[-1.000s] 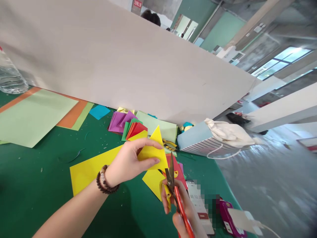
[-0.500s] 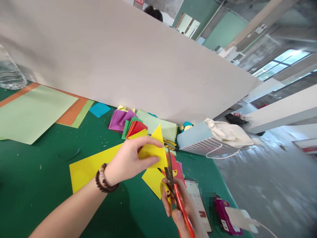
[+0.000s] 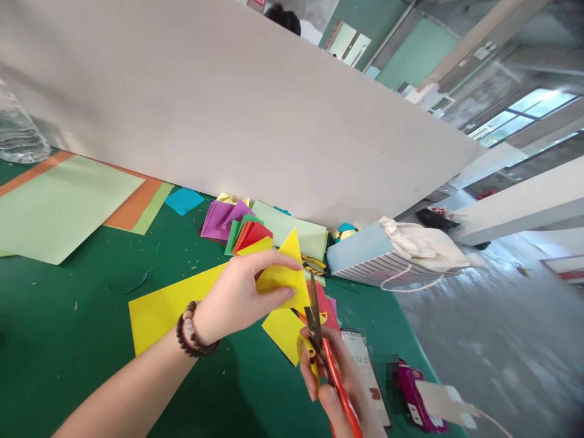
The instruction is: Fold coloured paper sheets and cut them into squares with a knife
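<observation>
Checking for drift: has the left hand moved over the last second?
No, no clear shift either way: measured against the red stack, the left hand sits just below it in the picture, as before.

Left hand is pinching, thumb opposing index finger; left forearm is slanting inward. Right hand is gripping, fingers curled.

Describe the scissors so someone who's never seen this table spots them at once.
Start at the green table and find the phone near its right edge. Left of that, the right hand holds the scissors. Their dark metal blades and red handles set them apart from the coloured paper nearby.
</observation>
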The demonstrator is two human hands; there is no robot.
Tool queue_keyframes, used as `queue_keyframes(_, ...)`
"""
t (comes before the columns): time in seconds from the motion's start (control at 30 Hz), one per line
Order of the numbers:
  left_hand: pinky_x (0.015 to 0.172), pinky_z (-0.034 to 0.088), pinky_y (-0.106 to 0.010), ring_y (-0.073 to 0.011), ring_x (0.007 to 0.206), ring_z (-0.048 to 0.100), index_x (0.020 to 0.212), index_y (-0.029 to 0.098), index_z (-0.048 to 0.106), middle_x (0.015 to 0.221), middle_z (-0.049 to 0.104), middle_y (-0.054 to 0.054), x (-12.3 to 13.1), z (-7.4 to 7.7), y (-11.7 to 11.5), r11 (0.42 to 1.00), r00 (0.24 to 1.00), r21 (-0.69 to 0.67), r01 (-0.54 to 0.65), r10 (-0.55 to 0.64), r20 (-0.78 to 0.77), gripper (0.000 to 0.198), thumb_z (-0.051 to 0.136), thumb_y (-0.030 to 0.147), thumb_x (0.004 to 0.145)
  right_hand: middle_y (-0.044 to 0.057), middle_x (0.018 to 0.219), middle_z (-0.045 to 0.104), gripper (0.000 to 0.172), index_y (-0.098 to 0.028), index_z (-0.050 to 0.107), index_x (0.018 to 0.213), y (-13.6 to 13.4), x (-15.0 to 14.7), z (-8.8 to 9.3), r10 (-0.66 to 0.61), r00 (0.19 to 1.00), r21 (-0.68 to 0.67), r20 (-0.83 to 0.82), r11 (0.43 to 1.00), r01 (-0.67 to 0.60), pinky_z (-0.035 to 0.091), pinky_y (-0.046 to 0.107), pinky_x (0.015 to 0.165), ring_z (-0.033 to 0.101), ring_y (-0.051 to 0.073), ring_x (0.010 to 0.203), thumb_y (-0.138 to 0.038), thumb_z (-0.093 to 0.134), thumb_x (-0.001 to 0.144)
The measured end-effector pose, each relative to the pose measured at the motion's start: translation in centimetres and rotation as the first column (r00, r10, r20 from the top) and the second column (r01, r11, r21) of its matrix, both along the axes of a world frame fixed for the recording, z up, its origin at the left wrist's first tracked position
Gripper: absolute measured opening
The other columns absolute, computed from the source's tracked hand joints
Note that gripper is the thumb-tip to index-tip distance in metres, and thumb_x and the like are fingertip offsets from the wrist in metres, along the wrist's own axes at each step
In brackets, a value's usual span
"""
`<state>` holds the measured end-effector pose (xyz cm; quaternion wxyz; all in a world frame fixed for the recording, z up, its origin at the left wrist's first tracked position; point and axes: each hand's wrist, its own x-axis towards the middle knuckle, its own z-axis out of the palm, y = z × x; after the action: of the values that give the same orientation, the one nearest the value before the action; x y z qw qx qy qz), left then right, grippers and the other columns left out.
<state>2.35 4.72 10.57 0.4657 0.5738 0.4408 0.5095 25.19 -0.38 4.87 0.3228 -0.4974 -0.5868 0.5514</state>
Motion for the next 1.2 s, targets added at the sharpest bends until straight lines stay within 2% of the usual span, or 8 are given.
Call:
queue_keyframes(0.2, 0.072, 0.053, -0.026, -0.0174, 0.077, 0.068, 0.104, 0.022, 0.070, 0.089, 0.073, -0.002, -0.01, -0.10, 0.04, 1.000, 0.999, 0.024, -0.009, 0.010, -0.042, 0.024, 0.067, 0.019, 0.080, 0.006, 0.087, 0.058, 0.073, -0.027, 0.057, 0.119, 0.12, -0.05, 0.15, -0.029, 0.999, -0.015, -0.045, 0.999, 0.028, 0.055, 0.032, 0.058, 0.061, 0.021, 0.073, -0.075, 0.068, 0.066)
queue_keyframes(0.53, 0.068, 0.054, -0.026, -0.0179, 0.077, 0.068, 0.106, 0.021, 0.069, 0.090, 0.074, -0.003, 0.06, -0.17, 0.04, 1.000, 1.000, -0.017, 0.020, -0.020, -0.002, 0.026, 0.066, 0.020, 0.081, 0.007, 0.090, 0.058, 0.068, -0.026, 0.054, 0.121, -0.04, 0.01, 0.20, -0.005, 1.000, 0.051, -0.009, 0.999, 0.006, 0.056, 0.031, 0.061, 0.063, 0.021, 0.078, -0.074, 0.062, 0.073)
queue_keyframes(0.67, 0.063, 0.053, -0.025, -0.0160, 0.070, 0.066, 0.106, 0.021, 0.070, 0.086, 0.073, -0.003, 0.06, -0.18, 0.08, 1.000, 1.000, -0.009, 0.012, -0.012, -0.009, 0.026, 0.067, 0.021, 0.080, 0.007, 0.092, 0.058, 0.068, -0.027, 0.055, 0.119, 0.03, -0.06, 0.25, -0.020, 0.999, 0.031, -0.036, 0.999, 0.022, 0.057, 0.032, 0.060, 0.063, 0.021, 0.076, -0.073, 0.067, 0.069)
queue_keyframes(0.87, 0.062, 0.053, -0.025, -0.0158, 0.071, 0.066, 0.106, 0.020, 0.068, 0.088, 0.073, -0.003, 0.06, -0.31, 0.19, 0.999, 1.000, 0.033, 0.014, -0.013, -0.021, 0.026, 0.066, 0.020, 0.080, 0.007, 0.091, 0.060, 0.069, -0.026, 0.058, 0.115, 0.17, -0.24, 0.06, -0.073, 0.994, 0.002, -0.083, 0.997, 0.074, 0.057, 0.033, 0.060, 0.064, 0.021, 0.077, -0.073, 0.071, 0.065)
queue_keyframes(1.2, 0.060, 0.053, -0.025, -0.0146, 0.068, 0.065, 0.105, 0.020, 0.068, 0.087, 0.072, -0.002, 0.12, -0.39, 0.23, 0.999, 1.000, 0.037, 0.001, 0.000, -0.016, 0.025, 0.066, 0.020, 0.080, 0.006, 0.093, 0.060, 0.074, -0.026, 0.057, 0.111, -0.09, -0.85, -0.56, -0.151, 0.984, 0.001, -0.092, 0.988, 0.152, 0.051, 0.023, 0.049, 0.064, 0.018, 0.075, -0.079, 0.070, 0.060)
